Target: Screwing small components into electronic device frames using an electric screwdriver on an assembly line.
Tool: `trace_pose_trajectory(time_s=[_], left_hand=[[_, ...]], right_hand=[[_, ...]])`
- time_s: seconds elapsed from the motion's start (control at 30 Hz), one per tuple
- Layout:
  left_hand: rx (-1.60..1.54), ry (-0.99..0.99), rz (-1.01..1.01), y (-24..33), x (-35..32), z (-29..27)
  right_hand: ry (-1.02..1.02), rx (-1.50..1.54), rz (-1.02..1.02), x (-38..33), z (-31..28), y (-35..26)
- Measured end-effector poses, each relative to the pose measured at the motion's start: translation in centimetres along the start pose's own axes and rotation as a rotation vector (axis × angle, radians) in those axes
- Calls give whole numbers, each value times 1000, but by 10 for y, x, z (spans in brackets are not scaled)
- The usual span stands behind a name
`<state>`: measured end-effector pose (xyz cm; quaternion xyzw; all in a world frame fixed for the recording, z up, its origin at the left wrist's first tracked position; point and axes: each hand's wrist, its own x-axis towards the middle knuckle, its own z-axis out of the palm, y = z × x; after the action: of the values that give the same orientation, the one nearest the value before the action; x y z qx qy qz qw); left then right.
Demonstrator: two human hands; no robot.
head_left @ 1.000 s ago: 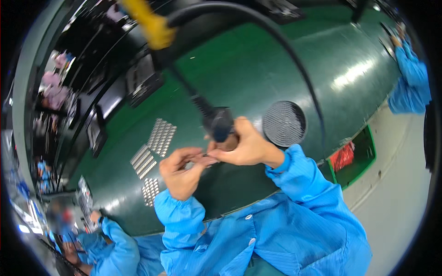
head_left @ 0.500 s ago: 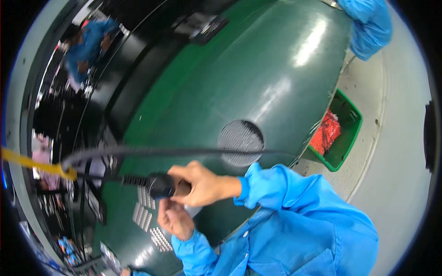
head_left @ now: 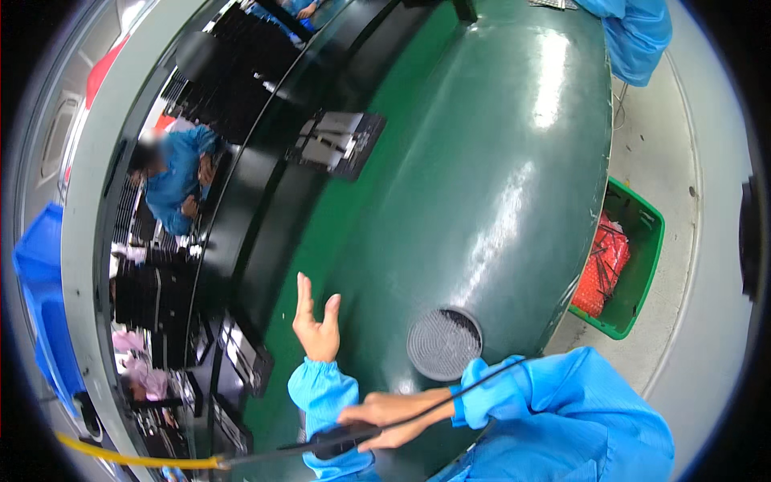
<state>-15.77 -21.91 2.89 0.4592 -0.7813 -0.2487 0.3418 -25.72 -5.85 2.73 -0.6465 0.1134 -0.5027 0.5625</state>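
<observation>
My left hand (head_left: 318, 329) stretches out over the green worktable (head_left: 385, 241) with its palm up and fingers apart, holding nothing. My right hand (head_left: 389, 415) is wrapped round a black corded electric screwdriver (head_left: 341, 440) at the lower middle. The screwdriver lies across the front of my left sleeve (head_left: 325, 394); whether it touches the sleeve I cannot tell, and its tip is hidden. A black cord passes in front of my right wrist, and a yellow cable (head_left: 136, 459) runs to the lower left. Close to my right forearm sits a round grey mesh dish (head_left: 444, 344) with small dark bits inside.
A green bin (head_left: 642, 281) holding a red bubble-wrap bag (head_left: 604, 269) stands beside the table's right edge. Black fixtures with metal plates (head_left: 337, 143) line the far side. A co-worker's blue sleeve (head_left: 638, 40) is at upper right, and another person (head_left: 173, 181) sits across the line.
My hands were together at the screwdriver; now the left is apart, stretched out and open. The right has come down with the screwdriver. The view has shifted, and the rows of small parts have mostly dropped from sight.
</observation>
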Motion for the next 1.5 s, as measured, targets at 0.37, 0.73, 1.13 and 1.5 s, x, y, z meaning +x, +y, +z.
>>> trace_pose_trajectory(time_s=[0.37,0.73,1.13,1.5], left_hand=[[349,-81,300,-4,184,131],[792,-33,282,-61,217,44],[698,64,570,-40,-70,-61],[569,17,225,49,-250,-41]], right_hand=[[244,38,102,2,-5,10],[172,102,207,1,-23,-22],[276,-84,-27,-4,-12,-21],[606,-65,13,4,-92,-86]])
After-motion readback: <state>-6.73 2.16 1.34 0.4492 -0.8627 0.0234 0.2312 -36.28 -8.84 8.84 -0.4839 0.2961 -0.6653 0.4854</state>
